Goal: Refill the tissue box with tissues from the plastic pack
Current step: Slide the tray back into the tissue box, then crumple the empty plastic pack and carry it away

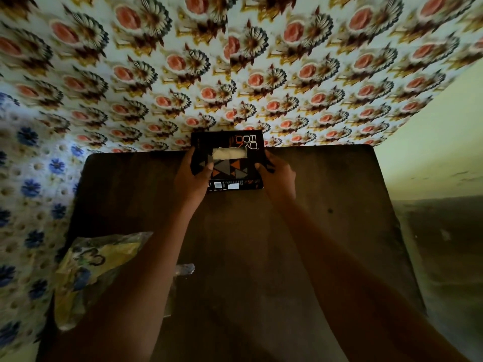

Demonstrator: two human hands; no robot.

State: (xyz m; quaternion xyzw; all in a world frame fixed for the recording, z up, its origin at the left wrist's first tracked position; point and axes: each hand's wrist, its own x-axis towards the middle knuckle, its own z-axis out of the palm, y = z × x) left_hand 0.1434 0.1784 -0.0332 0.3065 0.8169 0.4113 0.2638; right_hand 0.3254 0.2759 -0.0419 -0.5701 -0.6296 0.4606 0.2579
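White letters on the black top of the tissue box (226, 163), upside down from here. Look like "OZO" in one row and something like "OIII" in the other, but too blurry to be sure. White labels with tiny print on the near side of the box, too small to read. Dark squiggly marks on the yellow plastic pack (88, 267), not readable.

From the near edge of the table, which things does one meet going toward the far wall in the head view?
Plastic pack at the near left, then the left hand and right hand about level with each other, then the tissue box they hold, with white tissue showing in its slot, then the flowered wall.
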